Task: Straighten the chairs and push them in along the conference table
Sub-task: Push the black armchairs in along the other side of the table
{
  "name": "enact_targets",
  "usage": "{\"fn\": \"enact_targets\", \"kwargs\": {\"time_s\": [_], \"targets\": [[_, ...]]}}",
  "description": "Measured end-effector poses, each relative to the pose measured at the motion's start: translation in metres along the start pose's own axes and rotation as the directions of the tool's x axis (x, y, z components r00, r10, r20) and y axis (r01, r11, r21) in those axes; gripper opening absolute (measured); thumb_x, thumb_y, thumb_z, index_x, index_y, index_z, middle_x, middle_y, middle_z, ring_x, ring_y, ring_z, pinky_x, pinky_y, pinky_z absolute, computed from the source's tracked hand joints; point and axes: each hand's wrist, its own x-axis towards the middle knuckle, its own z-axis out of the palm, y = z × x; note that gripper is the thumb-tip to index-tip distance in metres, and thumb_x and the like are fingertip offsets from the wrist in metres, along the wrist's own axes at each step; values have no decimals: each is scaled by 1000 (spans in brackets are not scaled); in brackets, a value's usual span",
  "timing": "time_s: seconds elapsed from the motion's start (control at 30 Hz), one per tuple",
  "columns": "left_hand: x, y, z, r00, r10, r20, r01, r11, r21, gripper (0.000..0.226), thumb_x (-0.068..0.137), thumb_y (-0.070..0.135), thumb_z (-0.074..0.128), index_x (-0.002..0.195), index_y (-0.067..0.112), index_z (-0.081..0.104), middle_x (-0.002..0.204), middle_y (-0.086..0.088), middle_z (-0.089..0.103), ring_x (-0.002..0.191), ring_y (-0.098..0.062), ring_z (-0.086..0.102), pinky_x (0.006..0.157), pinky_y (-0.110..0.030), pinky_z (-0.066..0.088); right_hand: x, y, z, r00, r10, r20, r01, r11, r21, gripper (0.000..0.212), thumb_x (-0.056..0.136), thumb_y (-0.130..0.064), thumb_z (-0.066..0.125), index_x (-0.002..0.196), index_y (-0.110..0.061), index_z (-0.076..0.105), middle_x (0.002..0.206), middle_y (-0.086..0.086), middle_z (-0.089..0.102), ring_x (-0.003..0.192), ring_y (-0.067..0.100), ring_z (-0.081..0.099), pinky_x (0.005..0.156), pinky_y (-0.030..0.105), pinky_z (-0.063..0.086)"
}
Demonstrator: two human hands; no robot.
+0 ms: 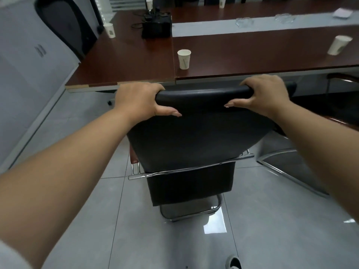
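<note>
A black chair (pixel 186 136) stands on the grey tiled floor (pixel 272 220) with its back toward the camera, its top edge close to the near edge of the brown conference table (pixel 252 55); its seat is hidden behind the backrest. The chrome frame shows below the backrest and loops along the floor. The left hand (pixel 138 100) grips the left end of the chair's top edge, fingers curled over the far side and thumb lying across the back. The right hand (pixel 266 94) grips the right end in the same way (thumb pointing inward). On the table just beyond the chair stands a paper cup (pixel 184 59), with another cup (pixel 339 45) well off to the right and a third (pixel 109 30) at far left. A black box with cables (pixel 156 26) sits farther back. A shoe (pixel 234 263) shows at the bottom edge.
</note>
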Motion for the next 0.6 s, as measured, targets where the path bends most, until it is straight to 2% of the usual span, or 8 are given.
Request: {"fn": "enact_targets", "kwargs": {"time_s": [0.1,0.17,0.27,0.33,0.43,0.6], "targets": [[9,-19,-2,1000,-2,24,2,1000,-5,89,49,80,38,108,19,62,91,-2,65,78,-17,54,56,-26,35,13,-11,8,1000,8,-29,-9,1000,-16,57,74,-68,54,90,-14,61,89,6,63,83,22,51,74,32,30],[17,-38,-3,998,-32,63,33,999,-26,88,47,79,40,108,19,62,93,-3,65,84,-21,58,63,-29,42,24,-23,15,999,14,-39,-15,999,-44,60,73,-74,49,87,-17,59,87,2,61,79,17,46,73,31,29],[19,-62,-5,986,-95,134,103,993,-53,85,47,77,45,110,20,60,98,-4,65,92,-25,58,72,-35,46,33,-45,26,997,0,-74,-6,997,-76,68,70,-79,43,90,-16,60,90,1,61,87,20,52,76,31,31],[17,-74,-3,982,-117,147,130,988,-88,83,47,77,45,108,22,60,96,-1,63,89,-22,56,72,-35,46,37,-58,34,993,-34,-113,23,994,-104,72,69,-80,41,91,-15,62,92,1,63,91,21,55,79,31,32],[16,-77,2,985,-125,123,139,984,-113,81,49,77,46,107,22,59,92,2,59,83,-17,51,67,-31,42,40,-61,34,990,-58,-129,43,992,-118,82,64,-83,30,94,-14,63,96,4,66,93,23,57,82,32,34],[27,-51,14,997,-63,33,64,997,-53,78,58,77,51,111,22,60,98,-1,64,88,-21,58,62,-27,37,38,-31,30,997,-22,-67,15,995,-97,86,61,-80,32,101,-10,62,101,10,65,94,26,56,79,33,33]]}}
